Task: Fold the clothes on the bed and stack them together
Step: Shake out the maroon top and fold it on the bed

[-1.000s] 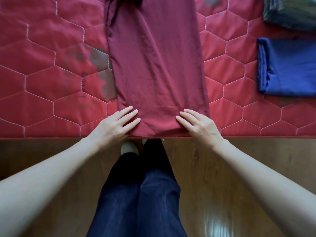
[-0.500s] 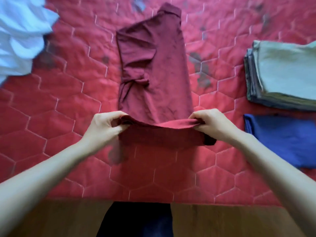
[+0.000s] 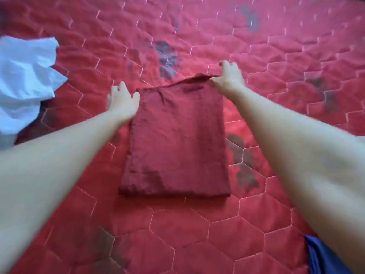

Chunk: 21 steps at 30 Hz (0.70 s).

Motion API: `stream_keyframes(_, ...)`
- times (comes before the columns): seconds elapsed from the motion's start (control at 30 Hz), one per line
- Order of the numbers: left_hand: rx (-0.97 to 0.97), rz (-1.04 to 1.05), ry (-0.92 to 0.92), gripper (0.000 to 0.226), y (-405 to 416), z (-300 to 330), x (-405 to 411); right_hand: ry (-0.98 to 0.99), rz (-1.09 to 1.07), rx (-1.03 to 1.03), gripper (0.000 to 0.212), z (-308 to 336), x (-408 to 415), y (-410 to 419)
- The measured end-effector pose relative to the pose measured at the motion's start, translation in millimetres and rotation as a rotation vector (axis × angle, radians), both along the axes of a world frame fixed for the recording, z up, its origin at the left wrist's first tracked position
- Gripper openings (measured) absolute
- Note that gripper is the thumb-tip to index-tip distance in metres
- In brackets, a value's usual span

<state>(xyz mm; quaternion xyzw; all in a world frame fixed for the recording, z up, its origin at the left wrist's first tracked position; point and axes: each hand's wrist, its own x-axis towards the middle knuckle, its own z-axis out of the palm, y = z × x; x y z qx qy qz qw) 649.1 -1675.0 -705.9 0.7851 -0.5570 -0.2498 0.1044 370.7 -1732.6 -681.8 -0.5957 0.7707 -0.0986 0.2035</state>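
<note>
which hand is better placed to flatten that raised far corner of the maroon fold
Right. The right hand pinches the lifted far corner of the maroon garment; the left hand only rests at the opposite far corner.

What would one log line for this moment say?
maroon garment: folded on bed | left hand: at corner | right hand: pinching corner

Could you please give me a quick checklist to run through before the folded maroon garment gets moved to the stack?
1. Maroon garment folded into a rectangle on the red quilt: ok.
2. Far right corner flat: not ok, right hand pinches it raised.
3. Left hand at the far left corner: ok; grip cannot tell.
4. Near edge square: ok.
5. Stack in view: cannot tell, only a blue garment edge shows.
6. White garment folded: not ok, rumpled.
</note>
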Motion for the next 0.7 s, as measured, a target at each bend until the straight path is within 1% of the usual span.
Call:
stream_keyframes(0.07, -0.028, -0.142, -0.111, 0.061, 32.4, -20.0, -5.9, 0.042, 0.024, -0.064, 0.058, -26.7, 9.8, 37.1)
stream_keyframes(0.1, -0.075, -0.242, -0.156, 0.062, 52.9, -28.8, -7.5, 0.054, 0.049, -0.107, 0.059, -38.0, 14.4, 62.0)
stream_keyframes(0.2, -0.27, -0.636, -0.214, 0.064, 120.7, -47.0, -7.8, 0.045, 0.167, -0.239, 0.061, -64.7, 27.2, 151.3)
stream_keyframes(0.27, -0.344, -0.875, -0.248, 0.07, 162.8, -58.7, -5.3, 0.041, 0.342, -0.285, 0.064, -76.7, 33.3, 211.5)
stream_keyframes(0.33, -0.344, -1.005, -0.313, 0.076, 197.5, -70.4, -0.1, 0.08, 0.571, -0.257, 0.067, -88.2, 33.9, 264.4)
stream_keyframes(0.37, -0.332, -1.024, -0.345, 0.077, 209.5, -75.0, 3.3, 0.107, 0.657, -0.232, 0.067, -93.6, 32.4, 284.8)
stream_keyframes(0.43, -0.334, -1.0, -0.391, 0.071, 221.2, -79.8, 11.2, 0.149, 0.701, -0.207, 0.061, -101.1, 28.2, 310.4)
stream_keyframes(0.53, -0.397, -0.945, -0.433, 0.062, 220.5, -79.7, 20.8, 0.23, 0.62, -0.307, 0.05, -103.9, 21.2, 315.9)
stream_keyframes(0.6, -0.489, -0.928, -0.424, 0.052, 218.2, -77.1, 25.1, 0.266, 0.577, -0.357, 0.051, -101.4, 16.3, 309.3)
stream_keyframes(0.7, -0.611, -0.936, -0.358, 0.039, 214.5, -69.2, 31.9, 0.217, 0.535, -0.398, 0.047, -93.8, 12.5, 299.6)
